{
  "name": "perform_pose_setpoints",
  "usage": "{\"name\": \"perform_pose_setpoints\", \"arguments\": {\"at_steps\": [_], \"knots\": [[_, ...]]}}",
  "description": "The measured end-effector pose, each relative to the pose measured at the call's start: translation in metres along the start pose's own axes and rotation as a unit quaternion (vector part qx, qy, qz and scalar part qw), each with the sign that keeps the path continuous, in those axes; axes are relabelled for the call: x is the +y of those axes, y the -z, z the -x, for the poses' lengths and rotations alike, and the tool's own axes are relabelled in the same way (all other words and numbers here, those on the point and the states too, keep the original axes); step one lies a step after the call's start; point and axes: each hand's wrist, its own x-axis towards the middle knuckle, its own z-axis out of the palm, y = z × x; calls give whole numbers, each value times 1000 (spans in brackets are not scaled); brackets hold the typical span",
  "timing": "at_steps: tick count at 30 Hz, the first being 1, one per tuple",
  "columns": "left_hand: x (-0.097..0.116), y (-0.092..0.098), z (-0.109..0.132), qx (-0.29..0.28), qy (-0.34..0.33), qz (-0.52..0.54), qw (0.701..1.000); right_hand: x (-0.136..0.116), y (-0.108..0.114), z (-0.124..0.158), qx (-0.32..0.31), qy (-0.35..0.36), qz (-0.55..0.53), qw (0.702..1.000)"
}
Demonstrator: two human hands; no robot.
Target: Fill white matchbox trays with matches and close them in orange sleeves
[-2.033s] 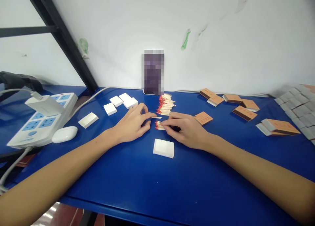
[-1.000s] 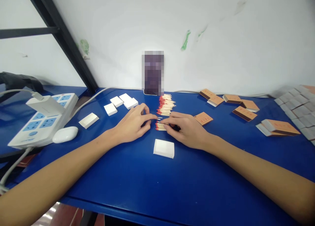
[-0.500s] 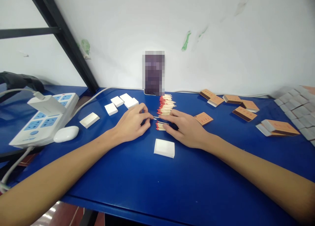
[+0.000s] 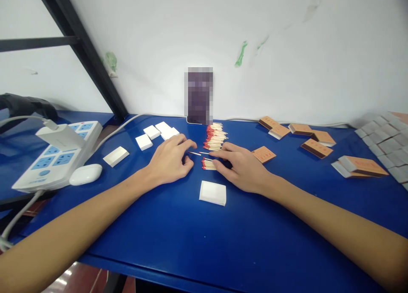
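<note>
Two thin pale wooden matchsticks point(image 4: 204, 153) loose | left hand point(image 4: 169, 160) parted wide | right hand point(image 4: 239, 167) parted narrowly | I'd slide them flat, lightly.

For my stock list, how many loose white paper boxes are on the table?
6: one white box in front of the small match pile, another near the power strip, four grouped beyond the left hand. That hand may hide more.
</note>
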Motion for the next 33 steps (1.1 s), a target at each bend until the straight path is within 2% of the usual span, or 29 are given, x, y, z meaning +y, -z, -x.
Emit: {"name": "perform_pose_setpoints", "arguments": {"at_steps": [10,20,22,26,28,30,33], "knots": [[-4,-3,-2,-14,-40,24,999,-3,1,0,48,-2,-44,998],[-6,2,-2,-85,-69,56,992,-6,4,1,53,9,-39,998],[-5,3,-2,-87,-60,69,992,-6,3,1,51,2,-19,999],[-4,3,-2,-44,-2,69,997,-6,2,1,40,-8,13,999],[-2,3,-2,-29,6,75,997,-6,2,1,33,-2,16,999],[0,5,-1,-39,-5,90,995,-6,2,1,30,4,15,999],[3,7,0,-85,-22,105,991,-5,1,2,24,-10,11,1000]]}}
